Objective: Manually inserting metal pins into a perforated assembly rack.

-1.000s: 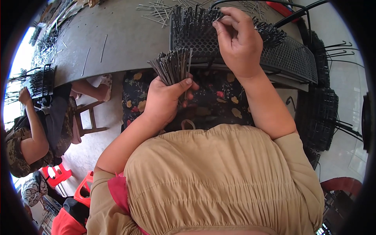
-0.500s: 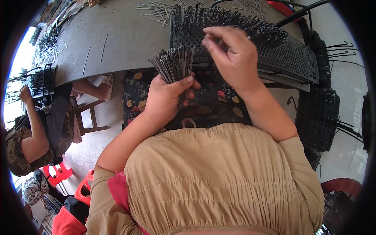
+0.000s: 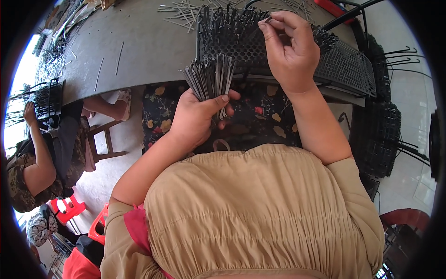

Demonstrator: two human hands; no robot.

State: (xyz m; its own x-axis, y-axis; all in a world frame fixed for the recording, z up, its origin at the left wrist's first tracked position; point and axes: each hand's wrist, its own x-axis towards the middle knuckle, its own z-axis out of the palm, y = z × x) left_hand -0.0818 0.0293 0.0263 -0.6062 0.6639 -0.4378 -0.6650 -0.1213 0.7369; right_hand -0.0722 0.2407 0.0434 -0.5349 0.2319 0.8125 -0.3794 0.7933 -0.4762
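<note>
A fanned bundle of thin grey metal strips (image 3: 210,76), some with small holes at their ends, stands up out of my left hand (image 3: 200,109). My left fingers and thumb are wrapped round its lower part. Farther away and to the right, my right hand (image 3: 293,51) is raised over a perforated black metal rack (image 3: 344,65). Its thumb and forefinger pinch the end of what looks like a thin metal strip, mostly hidden by the fingers. Many dark strips (image 3: 227,28) stand packed in the rack, partly covered by my right hand.
Loose strips (image 3: 179,14) lie scattered on the grey table (image 3: 139,56), with two more nearer its left side. Dark flowered cloth (image 3: 162,109) covers my lap. At left sits another person (image 3: 39,153) beside a similar rack. Black racks with hooked rods (image 3: 381,135) are stacked at right.
My right hand has moved away and to the right over the rack, its fingertips now pinched together. My left hand keeps the bundle in nearly the same place.
</note>
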